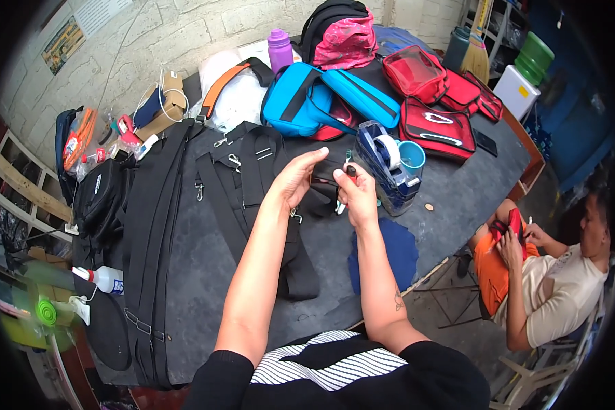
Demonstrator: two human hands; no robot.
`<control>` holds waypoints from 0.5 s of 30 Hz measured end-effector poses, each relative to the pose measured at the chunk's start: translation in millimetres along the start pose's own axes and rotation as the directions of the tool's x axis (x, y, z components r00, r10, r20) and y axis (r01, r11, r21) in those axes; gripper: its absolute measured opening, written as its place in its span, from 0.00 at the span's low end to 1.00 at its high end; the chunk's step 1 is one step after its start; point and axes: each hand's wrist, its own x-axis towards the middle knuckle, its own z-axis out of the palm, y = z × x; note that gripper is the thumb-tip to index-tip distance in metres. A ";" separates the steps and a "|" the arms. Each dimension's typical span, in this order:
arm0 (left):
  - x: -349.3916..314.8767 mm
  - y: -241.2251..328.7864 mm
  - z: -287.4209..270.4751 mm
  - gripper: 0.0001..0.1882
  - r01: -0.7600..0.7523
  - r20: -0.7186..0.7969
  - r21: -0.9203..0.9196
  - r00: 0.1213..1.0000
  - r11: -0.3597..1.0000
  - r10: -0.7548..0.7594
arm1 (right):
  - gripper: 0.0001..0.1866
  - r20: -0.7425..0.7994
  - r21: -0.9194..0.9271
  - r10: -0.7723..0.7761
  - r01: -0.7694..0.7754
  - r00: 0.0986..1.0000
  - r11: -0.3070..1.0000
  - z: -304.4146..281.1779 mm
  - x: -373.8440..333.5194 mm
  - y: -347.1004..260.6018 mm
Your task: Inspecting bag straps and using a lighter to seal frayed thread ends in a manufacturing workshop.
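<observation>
The black strap (324, 180) looks light, limp, best pinched edgewise; left hand (297, 179), nine o'clock, half-open, hold unclear; right hand (359, 198), three o'clock, curled round a red-and-black tool (351, 171).

Straps (256, 167) on tbl (198, 273), mug (412, 156) R.

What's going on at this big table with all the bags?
One person's right hand pinches a small, slim red-and-black object, too small to make out clearly. Their left hand is open beside it, fingers stretched out. Flat black fabric straps with silvery clips lie on the dark tabletop. Bright blue fabric bags and red bags with see-through panels are farther back. On the right, another person sits holding something red.
</observation>
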 end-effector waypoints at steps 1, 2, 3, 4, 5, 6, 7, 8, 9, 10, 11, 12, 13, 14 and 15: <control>-2.9 -0.1 4.9 0.15 -0.038 -0.060 0.029 0.997 0.999 0.039 | 0.05 0.057 0.050 0.028 -0.031 0.998 0.998 -0.3 -0.1 0.1; -4.2 -0.9 4.6 0.15 -0.041 -0.060 0.029 0.997 0.999 0.043 | 0.05 0.116 0.098 0.054 -0.066 0.992 0.993 -1.0 0.0 0.5; -4.3 -2.9 3.6 0.16 0.048 -0.077 0.032 0.996 0.998 -0.045 | 0.05 0.184 0.058 0.081 -0.093 0.980 0.994 -2.7 -0.4 0.8; -3.8 -4.2 2.3 0.16 0.136 -0.093 0.035 0.987 0.990 -0.133 | 0.05 0.193 0.060 0.075 -0.088 0.978 0.994 -0.9 -2.4 2.9; -1.6 -3.6 0.7 0.17 0.129 -0.122 0.110 0.986 0.985 -0.115 | 0.05 0.194 0.048 0.098 -0.109 0.976 0.993 -1.6 -1.6 0.7; 0.2 -5.4 0.7 0.17 0.130 -0.121 0.111 0.986 0.985 -0.117 | 0.06 0.191 0.036 0.121 -0.130 0.974 0.991 -2.6 -1.2 -1.5; 2.8 -7.9 1.9 0.17 0.028 -0.073 0.037 0.997 0.999 -0.025 | 0.06 0.189 0.037 0.120 -0.129 0.975 0.991 -0.8 1.2 3.6; 5.7 -10.8 3.8 0.18 -0.071 -0.033 -0.040 0.997 0.997 0.070 | 0.08 0.062 -0.074 -0.132 0.136 0.989 0.988 2.8 4.9 13.5; 7.3 -12.8 3.8 0.20 -0.154 -0.036 -0.084 0.988 0.984 0.152 | 0.10 -0.030 -0.208 -0.390 0.375 0.920 0.903 8.0 8.7 18.9; 8.3 -14.6 3.5 0.20 -0.157 -0.035 -0.079 0.987 0.984 0.155 | 0.16 -0.126 -0.361 -0.419 0.351 0.899 0.864 8.2 3.5 21.5; 8.9 -16.4 3.0 0.20 -0.216 -0.100 -0.070 0.973 0.974 0.209 | 0.17 -0.186 -0.425 -0.452 0.343 0.873 0.838 10.3 0.9 23.8; 9.0 -18.5 4.7 0.21 -0.273 -0.163 -0.062 0.952 0.960 0.260 | 0.18 -0.243 -0.489 -0.486 0.326 0.839 0.809 11.9 -1.9 23.7; 8.8 -20.4 5.9 0.23 -0.330 -0.178 0.001 0.929 0.944 0.324 | 0.16 -0.216 -0.445 -0.492 0.363 0.843 0.819 13.1 -3.5 22.2; 10.3 -20.7 6.5 0.23 -0.331 -0.176 0.002 0.929 0.944 0.326 | 0.15 -0.171 -0.451 -0.466 0.351 0.868 0.820 14.8 -10.4 20.7; 10.3 -21.1 10.0 0.23 -0.364 -0.182 0.011 0.915 0.931 0.360 | 0.14 -0.127 -0.381 -0.388 0.317 0.913 0.869 21.8 -16.3 12.7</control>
